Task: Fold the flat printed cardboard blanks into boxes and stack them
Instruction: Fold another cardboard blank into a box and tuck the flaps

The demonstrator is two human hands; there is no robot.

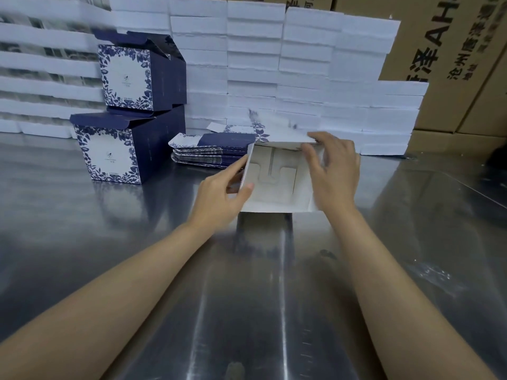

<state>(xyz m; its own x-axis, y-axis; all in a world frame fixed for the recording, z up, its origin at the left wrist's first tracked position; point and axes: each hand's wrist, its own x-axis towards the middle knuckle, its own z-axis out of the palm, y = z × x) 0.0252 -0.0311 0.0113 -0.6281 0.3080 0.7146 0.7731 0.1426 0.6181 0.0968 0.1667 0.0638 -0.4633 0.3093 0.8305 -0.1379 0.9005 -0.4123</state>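
Observation:
A half-formed box (277, 182) stands on the metal table (260, 297), its white inside and locked bottom flaps facing me. My left hand (222, 196) grips its left wall, thumb inside. My right hand (333, 171) holds the right wall, fingers curled over the top flap. Behind it lies a pile of flat blue printed blanks (211, 152). At the left, two finished blue floral boxes stand stacked, the lower (120, 149) under the upper (140, 75), both with lids open.
A wall of stacked white foam trays (288, 69) runs along the back of the table. Brown shipping cartons (452, 58) with printed characters stand at the right. Crumpled clear film (428, 272) lies on the table to the right.

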